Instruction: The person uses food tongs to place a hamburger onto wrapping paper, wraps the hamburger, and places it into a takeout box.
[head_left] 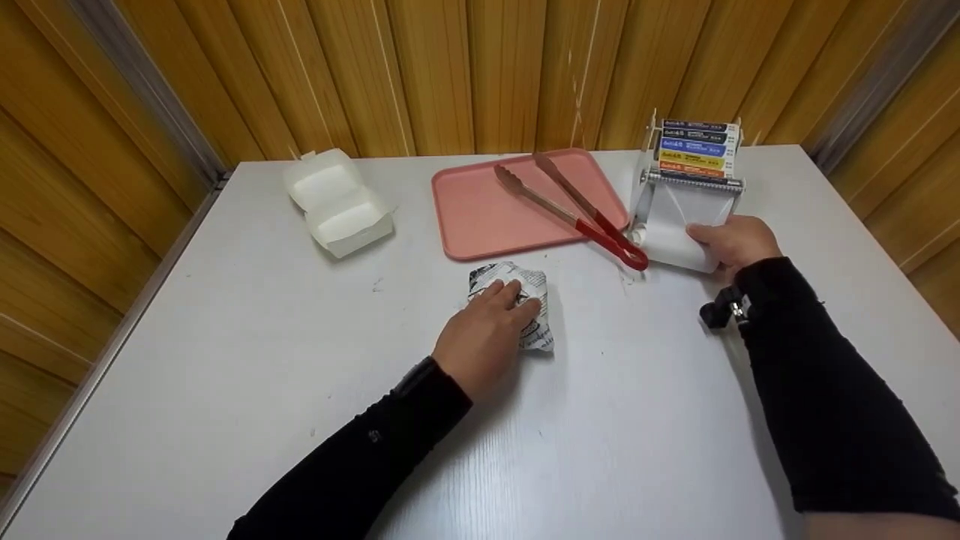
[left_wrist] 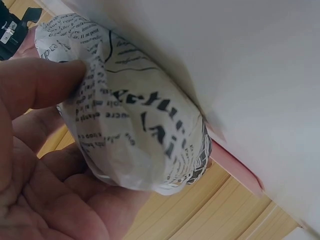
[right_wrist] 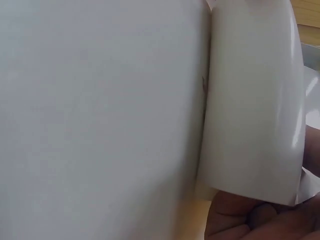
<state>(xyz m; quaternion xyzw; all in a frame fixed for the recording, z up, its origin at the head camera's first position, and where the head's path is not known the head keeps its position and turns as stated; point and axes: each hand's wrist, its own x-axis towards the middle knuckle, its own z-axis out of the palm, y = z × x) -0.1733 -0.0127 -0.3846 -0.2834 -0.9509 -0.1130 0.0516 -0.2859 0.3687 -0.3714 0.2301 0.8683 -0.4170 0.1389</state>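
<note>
On the table, my left hand (head_left: 480,337) grips a small bundle wrapped in newsprint-patterned paper (head_left: 535,283). The left wrist view shows thumb and fingers on either side of this crinkled, rounded bundle (left_wrist: 135,120); its contents are hidden. Over at the right, my right hand (head_left: 739,244) pinches the side of a white glossy strip (head_left: 675,236) that hangs from a label dispenser (head_left: 646,176) with colour-striped labels (head_left: 694,146). Up close in the right wrist view, the strip (right_wrist: 250,100) curves broadly, with curled fingers (right_wrist: 270,217) at its lower edge.
A pink tray (head_left: 472,214) lies at the back middle, with red-handled tongs (head_left: 592,225) across its right side and over its front edge. At back left stands an open white clamshell box (head_left: 349,210). Wood-panelled walls (head_left: 435,75) border the white table (head_left: 225,375).
</note>
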